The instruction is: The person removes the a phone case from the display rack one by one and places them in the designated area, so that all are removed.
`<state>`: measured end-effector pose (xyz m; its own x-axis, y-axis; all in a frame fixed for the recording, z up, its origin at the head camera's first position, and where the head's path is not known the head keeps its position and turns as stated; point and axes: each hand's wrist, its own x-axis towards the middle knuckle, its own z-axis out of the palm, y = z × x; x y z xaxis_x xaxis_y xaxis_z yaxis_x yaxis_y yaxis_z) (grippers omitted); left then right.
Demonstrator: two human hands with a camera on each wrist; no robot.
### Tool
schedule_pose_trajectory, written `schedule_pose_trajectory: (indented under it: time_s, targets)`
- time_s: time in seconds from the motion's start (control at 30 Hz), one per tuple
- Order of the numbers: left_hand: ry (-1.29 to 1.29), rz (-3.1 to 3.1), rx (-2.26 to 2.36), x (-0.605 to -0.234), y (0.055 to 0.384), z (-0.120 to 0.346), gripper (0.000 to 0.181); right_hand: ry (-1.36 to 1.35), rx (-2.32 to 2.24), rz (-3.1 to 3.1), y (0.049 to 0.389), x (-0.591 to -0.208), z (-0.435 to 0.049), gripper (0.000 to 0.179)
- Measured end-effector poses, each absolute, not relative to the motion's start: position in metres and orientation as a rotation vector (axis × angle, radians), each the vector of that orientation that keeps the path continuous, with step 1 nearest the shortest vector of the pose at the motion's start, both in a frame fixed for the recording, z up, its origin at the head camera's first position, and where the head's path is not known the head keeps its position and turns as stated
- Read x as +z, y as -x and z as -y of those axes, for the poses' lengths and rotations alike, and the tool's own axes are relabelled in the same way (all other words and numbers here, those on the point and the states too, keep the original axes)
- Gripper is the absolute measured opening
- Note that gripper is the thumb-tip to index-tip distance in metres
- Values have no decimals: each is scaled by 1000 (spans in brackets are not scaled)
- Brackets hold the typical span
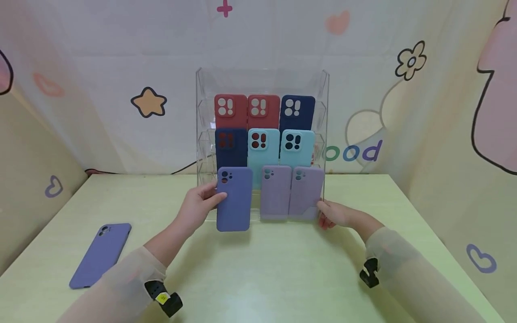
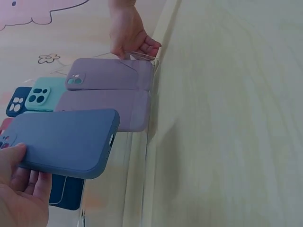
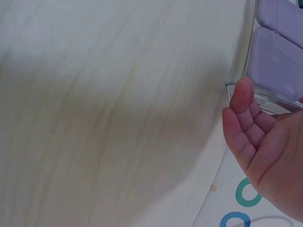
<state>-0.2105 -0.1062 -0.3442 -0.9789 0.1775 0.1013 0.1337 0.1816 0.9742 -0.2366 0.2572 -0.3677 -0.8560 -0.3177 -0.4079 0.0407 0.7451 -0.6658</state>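
My left hand [image 1: 198, 206] pinches a periwinkle phone case [image 1: 234, 206] by its left edge, thumb on the back face and fingers behind. The case is upright in front of the lowest tier of a clear tiered display stand [image 1: 262, 80], left of two lilac phone cases [image 1: 276, 193] standing there. In the left wrist view the held case [image 2: 71, 142] looks bluer. My right hand [image 1: 335, 214] grips the stand's front right corner beside the outer lilac case. From the right wrist view, its fingers [image 3: 241, 97] curl at the clear side wall.
Red phone cases [image 1: 231, 119] and a navy phone case [image 1: 297, 119] fill the upper row; another navy case [image 1: 231, 152] and two light-blue cases [image 1: 263, 154] stand below. Another periwinkle case [image 1: 101, 258] lies on the table [image 1: 258, 278] at left. A patterned cloth [image 1: 121, 45] hangs behind.
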Motion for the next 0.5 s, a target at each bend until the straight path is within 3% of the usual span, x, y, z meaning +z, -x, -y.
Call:
schedule_pose_trajectory:
  time_s: [0.5]
  targets:
    - [-163,-2506,1744,-350,175,167,45,216,-951,-2450,234,-369,-256,44]
